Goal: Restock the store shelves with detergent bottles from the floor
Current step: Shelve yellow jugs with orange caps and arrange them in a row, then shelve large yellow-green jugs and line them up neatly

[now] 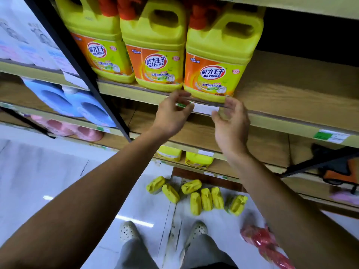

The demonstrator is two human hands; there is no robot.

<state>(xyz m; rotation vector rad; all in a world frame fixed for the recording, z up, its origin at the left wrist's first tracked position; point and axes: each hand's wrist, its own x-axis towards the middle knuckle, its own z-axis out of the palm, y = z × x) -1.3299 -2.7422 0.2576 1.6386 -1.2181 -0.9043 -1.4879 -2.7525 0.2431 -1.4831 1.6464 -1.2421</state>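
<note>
Left of a slanted black post (77,61), pale printed packs (29,41) stand at the top, too blurred to read. Below them are two light blue bottles (73,101) side by side, and lower still some pink bottles (77,131). At the far right a green-and-white price tag (330,136) shows, with a black and orange object (338,167) under it. A crumpled red plastic bag (262,243) lies at the lower right.

Wood-grain shelf board (291,90) above, white tiled floor (58,171) below.
Three large yellow plastic detergent jugs (155,45) stand along the board's front edge, a white price label (204,109) on it; seven small yellow bottles (206,199) lie on the floor.
</note>
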